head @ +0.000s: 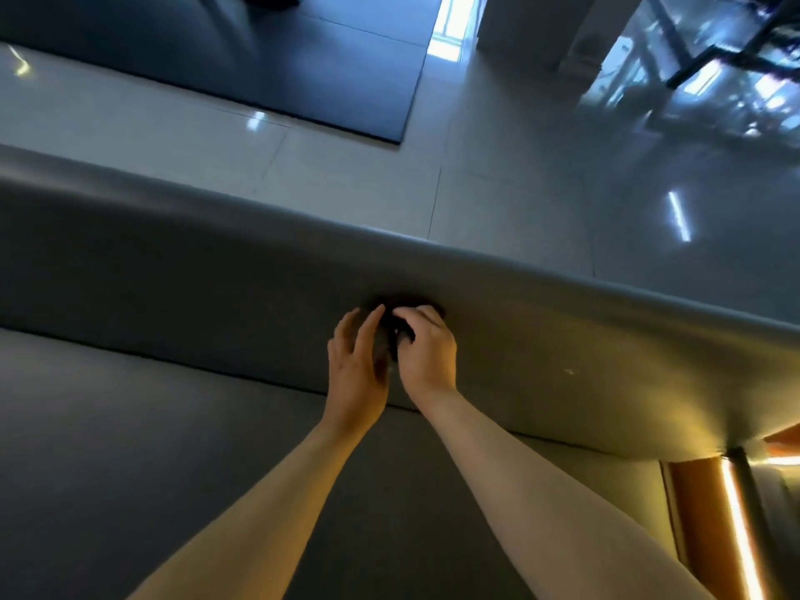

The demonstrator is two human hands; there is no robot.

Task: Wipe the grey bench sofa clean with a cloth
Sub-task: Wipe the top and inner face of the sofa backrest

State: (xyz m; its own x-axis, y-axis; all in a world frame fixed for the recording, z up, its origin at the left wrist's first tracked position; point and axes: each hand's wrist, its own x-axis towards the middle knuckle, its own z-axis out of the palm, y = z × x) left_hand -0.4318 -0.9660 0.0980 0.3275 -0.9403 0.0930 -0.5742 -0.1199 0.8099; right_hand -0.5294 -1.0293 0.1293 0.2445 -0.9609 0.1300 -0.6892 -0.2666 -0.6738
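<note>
Where the two bare forearms meet at the backrest, there is one small dark crumpled cloth [397, 324]. It is pressed against the upright back cushion of the one long grey padded bench sofa [173, 270], a little below the cushion's rounded top edge. Two hands are on it. The right hand [427, 352] has its fingers curled over the cloth and grips it. The left hand [353, 370] lies just beside it with its fingers nearly straight, touching the cloth's left side without closing on it. Much of the cloth is hidden between them.

The sofa's flat seat cushion [130, 448] fills the lower left and meets the back along a dark seam. Beyond the back lies a glossy pale tiled floor [519, 175] streaked with reflected light. One dark rectangular floor mat [259, 58] lies on it at the upper left, and one white square pillar [515, 23] stands further off. At the lower right the sofa ends beside an orange wooden panel [701, 513] with a glowing strip.

The back cushion runs on well to the left of the hands, and to the right as far as its end near the panel.
</note>
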